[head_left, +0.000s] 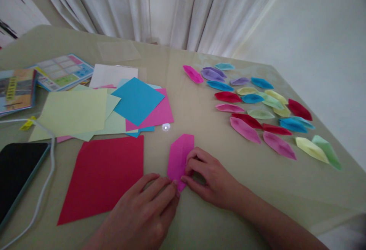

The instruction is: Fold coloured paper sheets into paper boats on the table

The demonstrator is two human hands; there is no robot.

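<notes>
A magenta piece of folded paper lies on the table in front of me, long and narrow with slanted corners and a crease down its length. At its near end, my left hand presses with fingertips closed on the paper's left lower edge. My right hand pinches the right edge, thumb and curled forefinger against it. Beside my left hand is a flat red sheet of paper, one corner turned or cut at its upper left.
Several folded paper boats in many colours spread over the table's right side. Coloured sheets with a blue square on top lie at the left. Nearby are books, a phone and a white cable.
</notes>
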